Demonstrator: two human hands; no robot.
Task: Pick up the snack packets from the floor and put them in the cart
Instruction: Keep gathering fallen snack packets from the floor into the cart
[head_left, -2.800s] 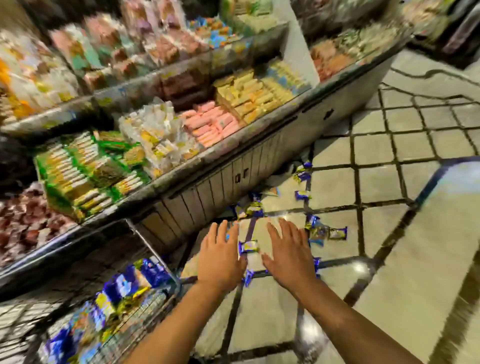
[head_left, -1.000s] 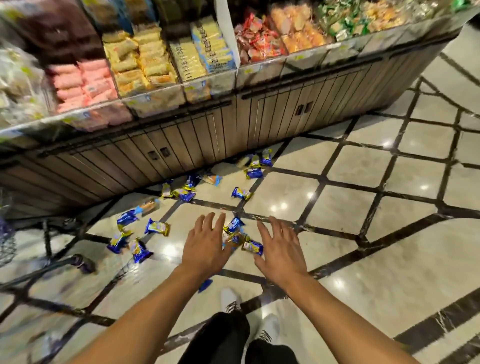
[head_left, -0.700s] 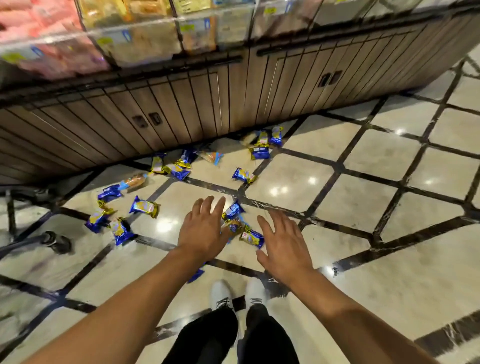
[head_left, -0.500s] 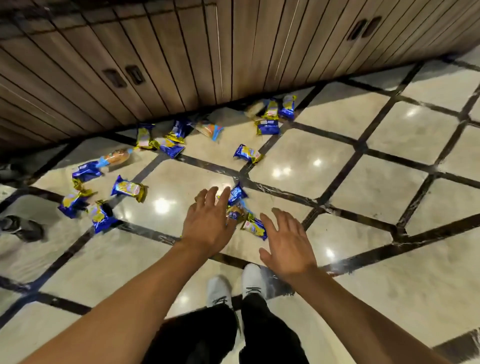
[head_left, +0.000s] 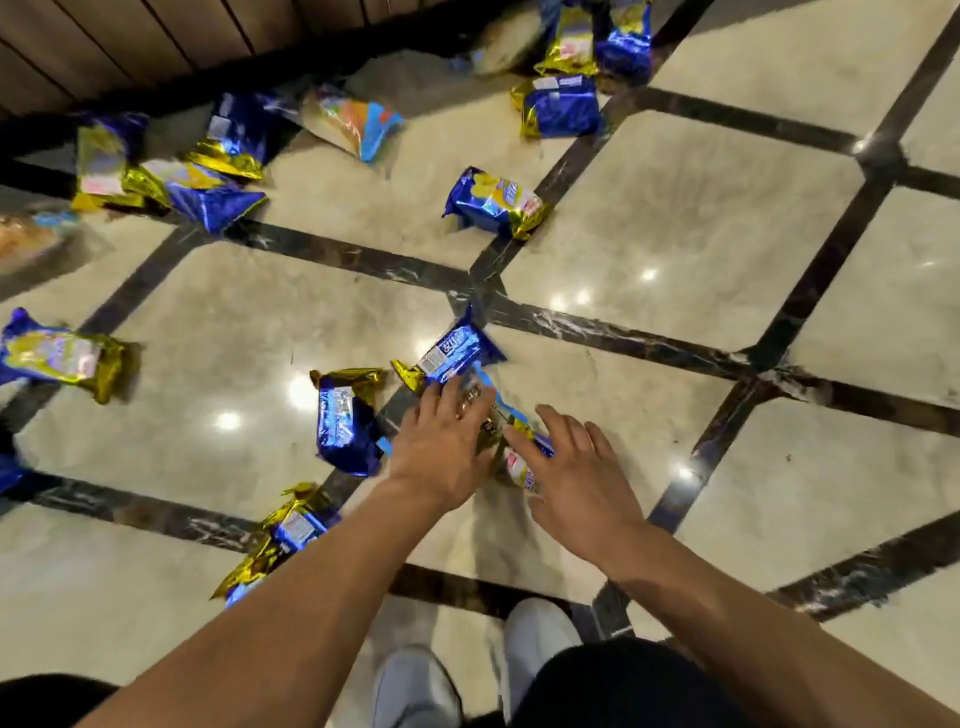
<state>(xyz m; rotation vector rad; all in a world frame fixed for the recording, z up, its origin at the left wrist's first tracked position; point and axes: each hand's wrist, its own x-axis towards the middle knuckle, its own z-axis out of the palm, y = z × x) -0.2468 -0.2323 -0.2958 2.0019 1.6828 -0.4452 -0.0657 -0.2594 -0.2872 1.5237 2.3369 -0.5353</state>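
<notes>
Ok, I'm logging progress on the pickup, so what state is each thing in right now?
Left hand: open, fingers spread over the packets between the hands.
Right hand: open, reaching down beside it.
Blue-and-gold foil snack packet between the hands: on the floor, not yet gripped.
Blue foil packet by the left fingers: lying flat.
Blue packet left of the wrist: lying untouched.
Cart: not in view.

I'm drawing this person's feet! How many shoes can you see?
2. The lower shoe is at the bottom middle of the picture. The upper shoe is just right of it, partly covered by a dark trouser leg.
</notes>
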